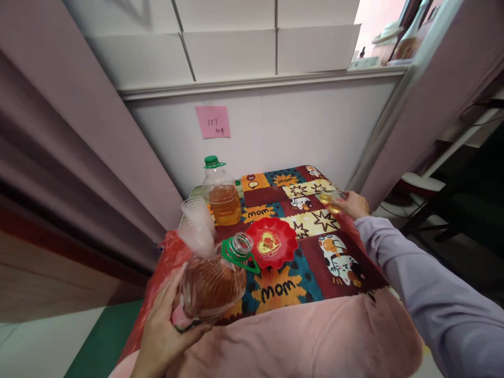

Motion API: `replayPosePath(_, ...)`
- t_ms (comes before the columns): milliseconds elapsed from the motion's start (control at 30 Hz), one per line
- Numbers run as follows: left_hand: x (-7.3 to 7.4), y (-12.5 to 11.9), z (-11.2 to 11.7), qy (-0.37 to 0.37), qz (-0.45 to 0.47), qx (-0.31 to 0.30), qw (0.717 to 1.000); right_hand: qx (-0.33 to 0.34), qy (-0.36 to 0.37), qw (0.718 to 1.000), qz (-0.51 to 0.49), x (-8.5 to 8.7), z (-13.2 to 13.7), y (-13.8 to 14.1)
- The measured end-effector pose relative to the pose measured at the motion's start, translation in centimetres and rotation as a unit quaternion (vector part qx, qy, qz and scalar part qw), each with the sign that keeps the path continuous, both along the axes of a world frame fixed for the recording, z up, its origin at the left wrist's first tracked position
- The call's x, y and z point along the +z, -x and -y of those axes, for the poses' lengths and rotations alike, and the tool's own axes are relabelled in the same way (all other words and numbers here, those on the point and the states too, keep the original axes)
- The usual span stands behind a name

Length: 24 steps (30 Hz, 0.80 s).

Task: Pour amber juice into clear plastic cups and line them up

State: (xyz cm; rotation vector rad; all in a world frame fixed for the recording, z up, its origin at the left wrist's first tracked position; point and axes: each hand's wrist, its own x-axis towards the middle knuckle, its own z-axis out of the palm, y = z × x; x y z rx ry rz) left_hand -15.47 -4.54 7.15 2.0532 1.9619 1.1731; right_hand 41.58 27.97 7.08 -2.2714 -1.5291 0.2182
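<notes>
"While your left hand [161, 315] has hold of the open bottle [214, 286], which way does its long axis run?"

"From its base by your palm, it slants up, to your right and away from you — the uncapped neck [241, 242] is the end nearest the red dish [291, 244]. Whether the base rests on anything, I can't tell."

"And where do you have the small clear cup [331, 201]?"

"In your right hand [353, 205], over the right side of the patterned mat [311, 262]. From the neck, it lies to your right and farther off, so the bottle leans only partly toward it. The two are well apart — the dish sits between."

"How are your fingers set?"

"Your left thumb and fingers wrap the lower part of the bottle. Your right fingers pinch the cup; it's too blurred there to tell which tips touch, though something yellow shows inside."

"What about the capped bottle [224, 205]?"

"It stands upright beyond the open one, just beside the stacked cups [197, 223]. Your left hand is the nearer; neither of your hands touches it."
</notes>
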Motion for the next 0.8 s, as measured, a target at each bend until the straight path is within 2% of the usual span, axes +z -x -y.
replayPosePath(267,-1.0,0.9,0.5,-0.009,-0.003,0.002,1.000,-0.004,0.010,1.000,0.003,-1.2,-0.2,0.0)
replayPosePath(667,-0.5,0.2,0.5,-0.016,-0.015,-0.010,1.000,0.005,0.024,1.000,0.009,-0.7,0.5,0.2)
replayPosePath(733,-0.2,-0.1,0.4,-0.027,-0.025,-0.023,0.999,0.007,0.005,1.000,0.018,-0.6,1.1,0.4)
replayPosePath(800,0.1,-0.3,0.4,-0.036,-0.032,-0.029,0.998,0.017,-0.046,0.998,0.026,-0.2,1.8,1.1)
